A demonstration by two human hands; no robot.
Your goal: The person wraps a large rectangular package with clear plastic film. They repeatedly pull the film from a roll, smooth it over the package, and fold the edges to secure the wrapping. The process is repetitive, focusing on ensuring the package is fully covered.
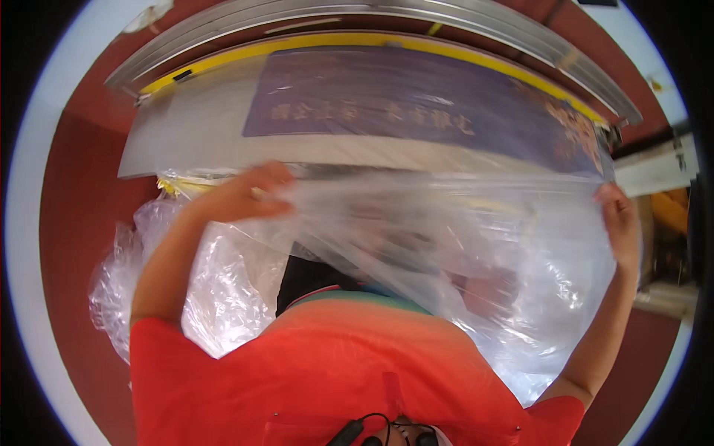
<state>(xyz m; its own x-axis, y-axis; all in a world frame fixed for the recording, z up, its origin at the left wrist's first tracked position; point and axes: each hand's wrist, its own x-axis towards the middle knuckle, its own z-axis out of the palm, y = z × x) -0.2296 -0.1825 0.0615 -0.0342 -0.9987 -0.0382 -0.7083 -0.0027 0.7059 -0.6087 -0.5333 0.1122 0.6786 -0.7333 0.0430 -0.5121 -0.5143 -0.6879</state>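
Note:
A wide sheet of clear plastic film [416, 204] stretches between my two hands. My left hand [249, 195], slightly blurred, is closed on the film's gathered edge at its fingertips. Out at the far right, my right hand [619, 221] pinches the film's other end. From there the film drops in shiny folds in front of my body. Just beyond my hands lies a dark purple rectangular panel [357, 85] with light lettering and a flower pattern at its right end. A glossy, see-through layer seems to cover it.
Under the panel is a pale work surface [186, 111] with a yellow strip [335, 41] along its far side. Behind it runs a curved-looking metal rail [372, 11]. Crumpled plastic [223, 282] hangs at the left, above a reddish floor [74, 186]. Shelving [662, 245] stands at right.

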